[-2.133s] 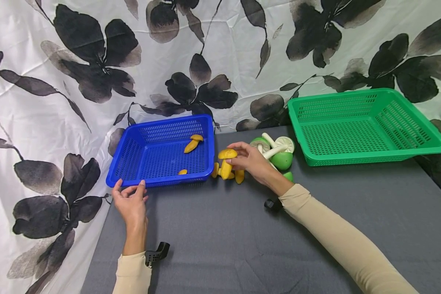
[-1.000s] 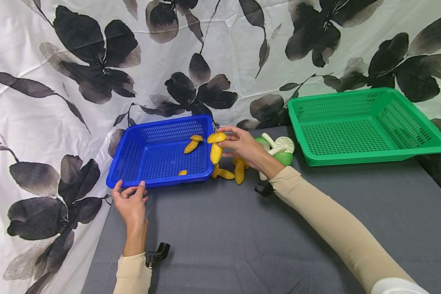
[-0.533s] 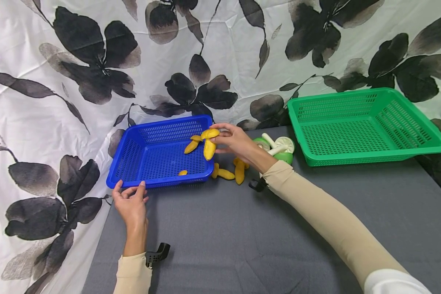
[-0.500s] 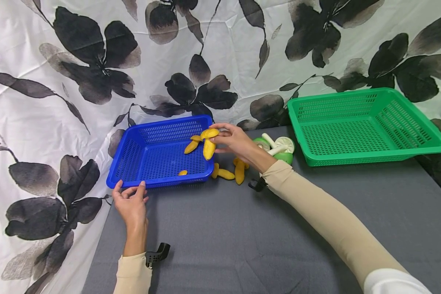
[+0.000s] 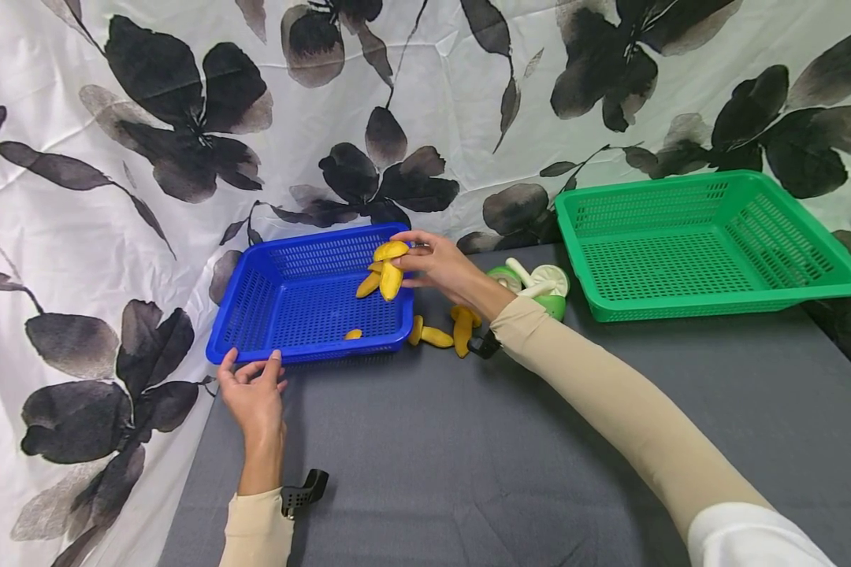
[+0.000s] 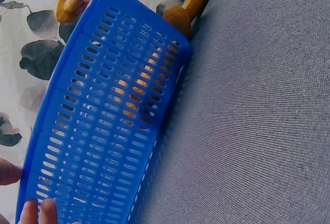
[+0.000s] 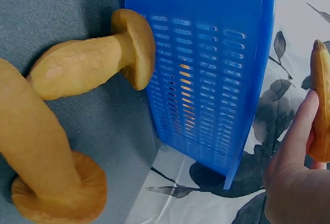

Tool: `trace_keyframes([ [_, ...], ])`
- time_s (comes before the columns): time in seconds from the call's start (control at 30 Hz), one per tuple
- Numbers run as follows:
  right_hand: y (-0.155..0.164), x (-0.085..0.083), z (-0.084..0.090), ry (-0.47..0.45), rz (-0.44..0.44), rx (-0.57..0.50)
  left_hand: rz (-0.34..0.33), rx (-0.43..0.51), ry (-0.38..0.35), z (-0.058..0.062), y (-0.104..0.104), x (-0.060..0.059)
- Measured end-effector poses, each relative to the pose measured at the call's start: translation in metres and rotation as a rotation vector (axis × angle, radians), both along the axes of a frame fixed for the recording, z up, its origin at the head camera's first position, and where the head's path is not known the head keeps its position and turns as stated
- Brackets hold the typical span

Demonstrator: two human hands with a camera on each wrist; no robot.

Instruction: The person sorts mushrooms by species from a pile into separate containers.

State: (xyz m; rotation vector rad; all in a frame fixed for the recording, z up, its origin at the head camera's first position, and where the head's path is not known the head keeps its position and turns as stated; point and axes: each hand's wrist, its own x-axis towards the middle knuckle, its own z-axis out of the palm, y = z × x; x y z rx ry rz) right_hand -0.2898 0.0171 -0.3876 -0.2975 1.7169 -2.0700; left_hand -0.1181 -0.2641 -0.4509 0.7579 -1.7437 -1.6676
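My right hand (image 5: 432,264) pinches a yellow toy mushroom (image 5: 390,268) by its cap, above the right rim of the blue basket (image 5: 255,303). The same mushroom (image 7: 320,105) shows at the right wrist view's edge beside a finger. My left hand (image 5: 251,386) grips the basket's near left rim; its fingertips (image 6: 36,211) show on the basket wall (image 6: 103,131). Inside the basket lie another yellow mushroom (image 5: 366,283) and a small yellow piece (image 5: 353,334). Two yellow mushrooms (image 5: 431,335) (image 5: 462,329) lie on the grey table just right of the basket.
Green-and-white toy mushrooms (image 5: 539,287) sit right of the yellow ones. A green basket (image 5: 787,228) stands at the back right. A flower-print cloth (image 5: 113,157) hangs behind and to the left. The grey table (image 5: 468,472) stretches toward me.
My right hand lifted a yellow mushroom from the table and carried it left and up over the blue basket's rim. The left hand stayed on the basket.
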Motion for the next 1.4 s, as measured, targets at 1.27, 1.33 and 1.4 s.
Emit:
trace_keyframes([
  [1.27, -0.041, -0.039, 0.004, -0.047, -0.05, 0.066, 0.008, -0.007, 0.014, -0.007, -0.001, 0.001],
  [1.33, -0.04, -0.039, 0.006, -0.043, -0.063, 0.071, 0.009, -0.002, 0.017, -0.007, -0.001, 0.001],
  [1.4, -0.038, -0.04, 0.007, -0.035, -0.072, 0.078, 0.009, 0.0, 0.018, -0.006, -0.001, 0.0],
])
